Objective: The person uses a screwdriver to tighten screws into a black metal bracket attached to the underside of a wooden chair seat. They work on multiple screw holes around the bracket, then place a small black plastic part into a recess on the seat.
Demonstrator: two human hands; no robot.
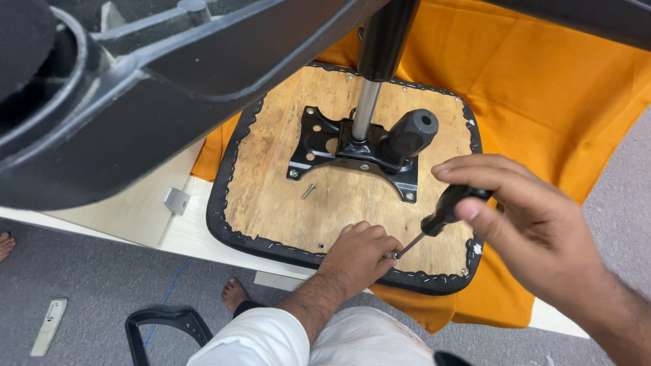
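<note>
An upturned chair seat (271, 196) lies with its bare wooden underside up, edged in black stapled fabric. A black metal plate (319, 146) with a gas cylinder (367, 108) and a black lever knob (410, 134) is fixed at its middle. My right hand (529, 224) grips a black-handled screwdriver (441, 215), its tip at the seat's near edge. My left hand (359, 254) pinches a small screw (392, 255) at that tip. A loose screw (308, 191) rests on the wood near the plate.
The seat lies on an orange cloth (542, 88) over a pale table (146, 210). A black chair base (135, 88) fills the upper left. Below are grey carpet, my bare foot (234, 295), a black chair armrest (166, 322), a white bar (49, 327) and a blue cable (169, 291).
</note>
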